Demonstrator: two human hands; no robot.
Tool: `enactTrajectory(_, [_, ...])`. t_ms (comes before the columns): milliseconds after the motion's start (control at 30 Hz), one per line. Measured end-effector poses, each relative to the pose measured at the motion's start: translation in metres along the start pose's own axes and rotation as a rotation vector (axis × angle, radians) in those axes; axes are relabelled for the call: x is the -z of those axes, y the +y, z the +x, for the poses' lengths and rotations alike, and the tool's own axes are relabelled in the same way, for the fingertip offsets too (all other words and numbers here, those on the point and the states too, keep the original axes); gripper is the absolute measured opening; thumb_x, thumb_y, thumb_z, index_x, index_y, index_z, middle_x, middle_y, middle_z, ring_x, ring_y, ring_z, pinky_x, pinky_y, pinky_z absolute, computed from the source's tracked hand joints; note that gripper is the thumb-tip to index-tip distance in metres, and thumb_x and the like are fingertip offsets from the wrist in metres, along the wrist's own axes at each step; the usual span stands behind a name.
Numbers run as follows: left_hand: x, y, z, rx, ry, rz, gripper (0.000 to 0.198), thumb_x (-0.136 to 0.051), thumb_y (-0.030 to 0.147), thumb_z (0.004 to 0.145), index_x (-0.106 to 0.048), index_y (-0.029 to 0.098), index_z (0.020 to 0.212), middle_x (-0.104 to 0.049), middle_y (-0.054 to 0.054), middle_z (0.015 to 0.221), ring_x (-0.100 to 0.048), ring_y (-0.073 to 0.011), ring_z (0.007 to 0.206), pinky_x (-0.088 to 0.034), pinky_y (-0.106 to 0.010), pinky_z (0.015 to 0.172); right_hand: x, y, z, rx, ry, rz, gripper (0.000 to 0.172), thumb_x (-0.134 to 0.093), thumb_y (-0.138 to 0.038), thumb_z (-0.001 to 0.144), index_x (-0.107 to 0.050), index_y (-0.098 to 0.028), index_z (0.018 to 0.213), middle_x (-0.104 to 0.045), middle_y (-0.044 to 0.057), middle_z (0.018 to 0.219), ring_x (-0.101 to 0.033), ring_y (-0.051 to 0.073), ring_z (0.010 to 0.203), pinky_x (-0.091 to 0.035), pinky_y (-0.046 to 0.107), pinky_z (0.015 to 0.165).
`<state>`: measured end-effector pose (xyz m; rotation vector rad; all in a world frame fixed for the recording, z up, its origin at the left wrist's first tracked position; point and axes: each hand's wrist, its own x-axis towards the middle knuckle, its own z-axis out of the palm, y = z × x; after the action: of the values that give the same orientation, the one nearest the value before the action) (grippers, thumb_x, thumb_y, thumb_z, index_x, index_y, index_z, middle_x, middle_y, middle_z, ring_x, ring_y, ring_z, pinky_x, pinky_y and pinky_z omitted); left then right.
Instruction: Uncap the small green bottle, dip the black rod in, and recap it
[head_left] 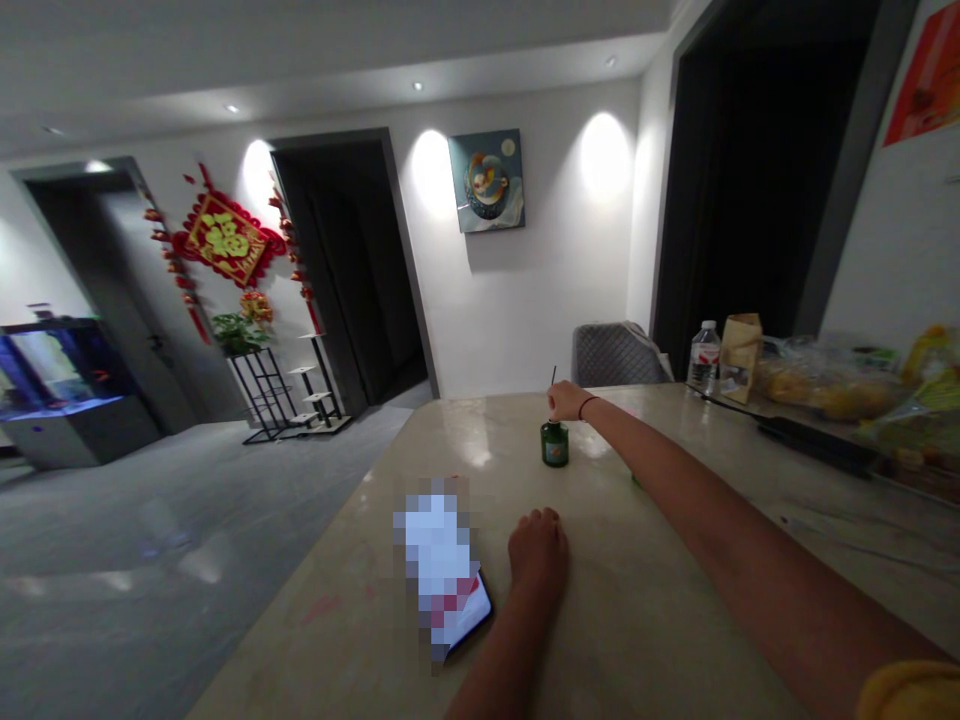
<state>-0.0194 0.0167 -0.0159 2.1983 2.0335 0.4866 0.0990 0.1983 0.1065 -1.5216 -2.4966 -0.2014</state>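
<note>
My right hand (566,401) reaches far out over the beige marble table (675,620) and pinches a thin dark stick (553,376) that stands up above a small green bottle (554,444). The hand is just above the bottle's neck. My left hand (538,551) rests on the table in a loose fist, nearer to me. Just left of that hand lies a phone (461,605) with a lit, blurred screen. Nothing shows inside the left fist.
A water bottle (703,357), a brown paper bag (741,358) and several bagged foods (840,380) crowd the table's right side. A grey chair (615,354) stands at the far end. Left of the table are open floor, a plant stand (259,385) and an aquarium (60,375).
</note>
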Motion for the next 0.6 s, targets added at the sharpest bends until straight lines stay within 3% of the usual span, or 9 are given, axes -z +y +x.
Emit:
enactTrajectory(267, [0.005,0.003,-0.001,0.007,-0.008,0.001,0.024,-0.035,0.025,0.081,-0.054,0.021,0.096,-0.059,-0.003,0.093,-0.051,-0.0158,0.089,-0.036,-0.026,0.072,0.048,0.024,-0.028,-0.041,0.184,0.083,0.020,-0.052,-0.022,0.069,-0.063,-0.011,0.081,-0.065,0.008,0.080,-0.056,0.014,0.073,-0.039,0.021,0.065])
enactTrajectory(367, [0.008,0.005,-0.002,0.022,-0.028,0.008,0.025,-0.034,0.024,0.081,-0.053,0.021,0.097,-0.058,-0.003,0.095,-0.051,-0.0153,0.090,-0.036,-0.026,0.074,0.061,0.034,-0.039,-0.059,0.197,0.124,0.019,-0.050,-0.023,0.071,-0.063,-0.012,0.078,-0.065,0.006,0.079,-0.056,0.013,0.071,-0.038,0.020,0.064])
enactTrajectory(467, [0.010,0.005,-0.002,0.036,-0.037,0.018,0.025,-0.034,0.024,0.082,-0.052,0.022,0.099,-0.058,-0.003,0.097,-0.050,-0.0150,0.091,-0.035,-0.026,0.075,0.061,0.040,-0.040,-0.080,0.144,0.143,0.020,-0.050,-0.025,0.071,-0.065,-0.014,0.078,-0.066,0.006,0.082,-0.057,0.014,0.074,-0.038,0.020,0.065])
enactTrajectory(600, [0.010,0.004,-0.001,0.031,-0.043,0.020,0.026,-0.033,0.023,0.082,-0.053,0.021,0.098,-0.058,-0.004,0.096,-0.050,-0.0147,0.091,-0.035,-0.025,0.076,0.041,0.035,-0.029,-0.111,0.041,0.201,0.020,-0.052,-0.025,0.070,-0.067,-0.014,0.078,-0.067,0.008,0.085,-0.058,0.016,0.077,-0.039,0.021,0.065])
